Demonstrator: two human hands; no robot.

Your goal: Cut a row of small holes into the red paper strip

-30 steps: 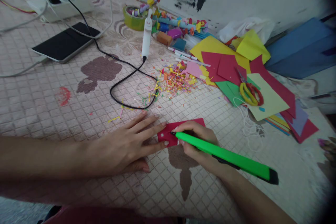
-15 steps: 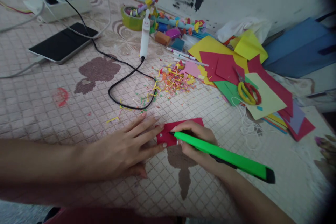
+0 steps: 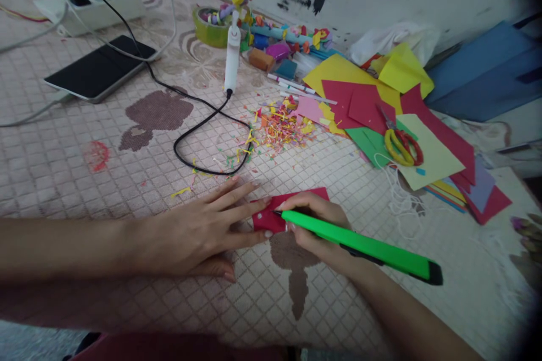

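Note:
A small red strip of paper (image 3: 271,223) lies flat on the tablecloth, with a whitish dot near its left end. My left hand (image 3: 212,224) rests on the cloth with fingers stretched out, two fingertips over the strip's left edge. In a pinch, my right hand (image 3: 319,215) grips a green utility knife (image 3: 364,240), whose dark, narrow tip touches the paper near its middle. The knife slants down to the left, and its black end points right. My right fingers hide part of the strip.
Beyond my hands are a looped black cord (image 3: 182,163), a white glue gun (image 3: 232,62) and paper scraps (image 3: 283,127). Scissors (image 3: 402,146) lie on coloured paper sheets (image 3: 364,104) at the right, near white string (image 3: 402,203). A tablet (image 3: 99,67) and power strip (image 3: 93,14) are left.
The view has shifted slightly. The knife's rear end is a little higher, while its tip stays at the same spot on the paper. My left hand still lies flat.

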